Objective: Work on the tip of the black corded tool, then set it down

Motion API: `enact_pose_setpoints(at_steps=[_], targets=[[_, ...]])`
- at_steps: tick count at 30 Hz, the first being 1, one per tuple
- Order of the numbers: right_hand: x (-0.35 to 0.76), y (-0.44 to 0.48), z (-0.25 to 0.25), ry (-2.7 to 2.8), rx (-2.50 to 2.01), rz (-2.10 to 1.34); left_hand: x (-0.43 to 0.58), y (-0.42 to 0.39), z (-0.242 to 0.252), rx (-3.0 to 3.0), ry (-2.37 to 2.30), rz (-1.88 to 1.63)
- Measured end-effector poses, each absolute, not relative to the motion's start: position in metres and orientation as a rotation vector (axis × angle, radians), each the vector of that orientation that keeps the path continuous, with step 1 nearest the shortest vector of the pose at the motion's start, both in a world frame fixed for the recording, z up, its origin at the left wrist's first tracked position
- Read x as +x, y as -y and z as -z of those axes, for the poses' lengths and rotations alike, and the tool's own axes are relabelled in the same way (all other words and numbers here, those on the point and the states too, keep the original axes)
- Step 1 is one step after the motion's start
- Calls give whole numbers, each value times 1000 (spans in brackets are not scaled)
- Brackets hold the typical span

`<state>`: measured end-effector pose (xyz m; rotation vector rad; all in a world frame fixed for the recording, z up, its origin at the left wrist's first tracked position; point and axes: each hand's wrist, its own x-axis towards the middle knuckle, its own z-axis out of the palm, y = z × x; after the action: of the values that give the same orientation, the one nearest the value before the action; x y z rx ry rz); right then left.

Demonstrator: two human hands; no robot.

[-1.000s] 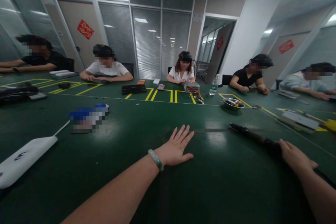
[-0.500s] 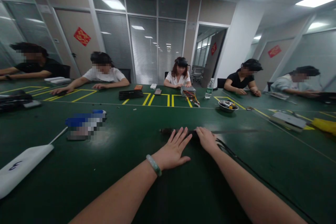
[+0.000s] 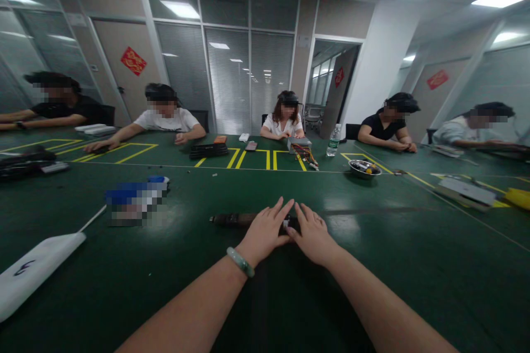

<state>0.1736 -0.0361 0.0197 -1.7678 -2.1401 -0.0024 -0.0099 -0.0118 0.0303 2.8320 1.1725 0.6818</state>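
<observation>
At table (image 3: pixel 95 270), has left hand (image 3: pixel 264 236) and right hand (image 3: pixel 312 238) over rod (image 3: pixel 236 220), fingers half-spread, partly hiding it; cannot tell grip.

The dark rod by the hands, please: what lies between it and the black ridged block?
The head view shows green tabletop between the rod and the block, bearing a small white scrap, a thin pale line and yellow tape.

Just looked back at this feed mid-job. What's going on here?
The person's left hand and right hand are close together over a dark, slim tool lying crosswise on the green table. How firmly either holds it isn't clear. Its tip sticks out on the left. Across the table, a co-worker has their hands near a metal box.
</observation>
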Motion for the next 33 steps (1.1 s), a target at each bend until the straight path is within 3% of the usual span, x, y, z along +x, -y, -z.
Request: enact_pose_setpoints(at_steps=[4,8,19,26,33], targets=[[202,49,-46,2140,-2261,-104,-12,10,-31,2813,-1193,-633],[229,52,-66,2271,-2396,-344,-11,12,-32,2759,-1212,-652],[238,22,-48,2091,-2250,6,-16,14,-42,2696,-1289,-547],[227,16,-48,2174,-1863,-97,-21,18,-44,2732,-1422,-576],[210,19,-45,2238,-1737,-131,-9,17,-36,2838,-1214,-689]])
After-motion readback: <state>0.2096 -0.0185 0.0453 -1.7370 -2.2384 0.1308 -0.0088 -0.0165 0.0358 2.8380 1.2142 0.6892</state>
